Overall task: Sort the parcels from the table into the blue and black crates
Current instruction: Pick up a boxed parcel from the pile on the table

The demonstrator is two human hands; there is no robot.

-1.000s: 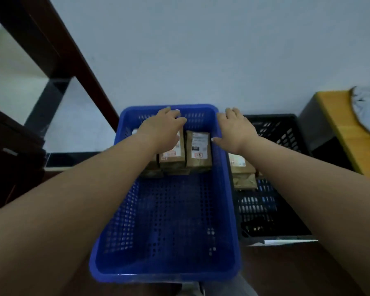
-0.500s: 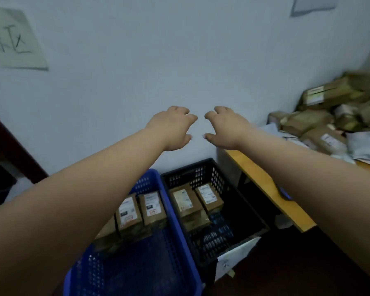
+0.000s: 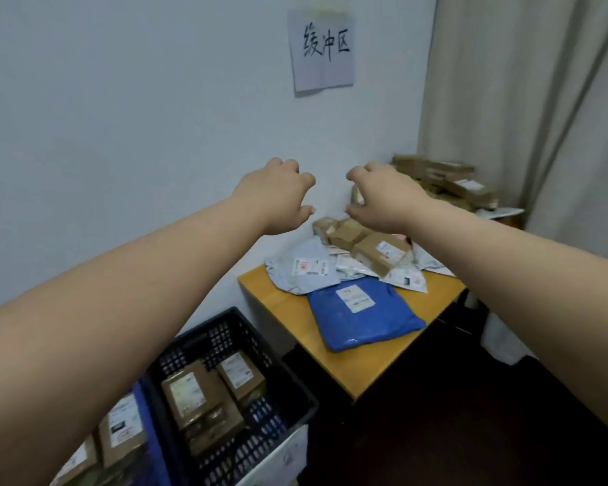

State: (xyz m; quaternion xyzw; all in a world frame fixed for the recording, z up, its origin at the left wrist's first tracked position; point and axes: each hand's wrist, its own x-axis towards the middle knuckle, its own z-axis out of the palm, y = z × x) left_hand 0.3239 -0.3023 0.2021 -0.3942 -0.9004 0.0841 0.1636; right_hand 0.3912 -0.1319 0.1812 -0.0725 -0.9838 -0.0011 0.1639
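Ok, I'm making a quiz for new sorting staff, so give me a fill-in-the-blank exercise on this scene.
1. The blue poly mailer lies on the ____ table.
2. The black crate holds brown ____ parcels.
3. The left hand and right hand both hold ____.
4. The paper sign is stuck to the ____.

Missing words: yellow; cardboard; nothing; wall

Dim, flat light; slight blur, wide-angle edge warp.
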